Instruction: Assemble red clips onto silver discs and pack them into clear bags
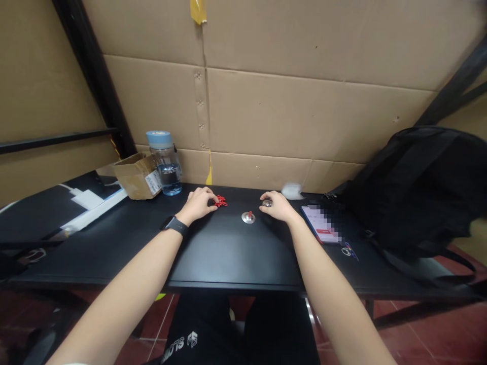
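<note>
My left hand [198,204] rests on the black table [228,253] with fingers curled, pinching a small bundle of red string [221,201]. My right hand [277,205] lies a little to the right, fingers closed round a small shiny metal piece [267,203]. Between the two hands a round silver disc [248,217] with a red bit on top lies on the table, touched by neither hand. A dark watch sits on my left wrist [175,224].
A water bottle [165,162] with a blue cap and a small cardboard box [136,175] stand at the back left, next to a white power strip [95,209]. A black backpack [422,187] fills the right side, with a phone [321,224] and white case [291,190] nearby.
</note>
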The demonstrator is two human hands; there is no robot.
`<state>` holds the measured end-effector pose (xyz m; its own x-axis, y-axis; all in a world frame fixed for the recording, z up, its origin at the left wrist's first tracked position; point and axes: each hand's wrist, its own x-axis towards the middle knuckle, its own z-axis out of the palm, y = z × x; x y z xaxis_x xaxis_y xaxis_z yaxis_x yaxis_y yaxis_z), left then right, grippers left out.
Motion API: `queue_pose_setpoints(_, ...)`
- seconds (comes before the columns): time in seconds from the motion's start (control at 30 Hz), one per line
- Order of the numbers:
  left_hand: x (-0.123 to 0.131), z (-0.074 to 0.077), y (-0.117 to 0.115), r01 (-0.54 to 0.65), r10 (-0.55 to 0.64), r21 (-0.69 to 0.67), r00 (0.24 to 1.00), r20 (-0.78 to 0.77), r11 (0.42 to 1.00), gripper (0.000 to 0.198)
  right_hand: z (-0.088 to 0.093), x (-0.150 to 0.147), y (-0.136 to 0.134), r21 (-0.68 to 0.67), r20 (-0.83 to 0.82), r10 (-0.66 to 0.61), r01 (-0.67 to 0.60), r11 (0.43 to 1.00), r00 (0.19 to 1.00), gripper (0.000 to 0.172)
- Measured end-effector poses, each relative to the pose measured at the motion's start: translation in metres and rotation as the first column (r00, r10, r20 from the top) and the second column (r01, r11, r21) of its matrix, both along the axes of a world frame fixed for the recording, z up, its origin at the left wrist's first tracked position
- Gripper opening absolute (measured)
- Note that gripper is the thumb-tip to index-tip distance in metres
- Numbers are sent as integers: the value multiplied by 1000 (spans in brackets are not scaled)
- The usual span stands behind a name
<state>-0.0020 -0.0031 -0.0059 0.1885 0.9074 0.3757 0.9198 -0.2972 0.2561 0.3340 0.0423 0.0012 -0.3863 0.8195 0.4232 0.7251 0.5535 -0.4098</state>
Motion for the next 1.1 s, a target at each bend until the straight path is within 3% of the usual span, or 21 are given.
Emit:
queue_pose_setpoints(0.17, 4, -1, -2, 20, -17, 35, 997, -76, 999, 11, -7, 16, 10, -112, 17, -15, 17, 994, 1000, 25)
queue_pose_setpoints(0.63, 12, 1, -5, -15, 25, 65, 986, -162, 998, 18, -17, 20, 20, -103, -53, -66, 61, 993, 996, 22)
queue_pose_setpoints(0.87, 11, 12, -8, -59, 47, 124, 994, 95, 991, 14, -6, 5, 8, -86, -272, 17, -42, 995, 962, 26)
queue_pose_setpoints(1.0, 24, 21, -17, -20, -49, 203, 943, 331, 979, 10, 2, -15, -7, -31, -365, 87, -105, 994, 927, 30)
queue_pose_setpoints(1.1, 40, 23, -24, 46, -143, 246, 909, 392, 968, 12, 7, -36, -23, 0, -425, 153, -169, 986, 892, 34)
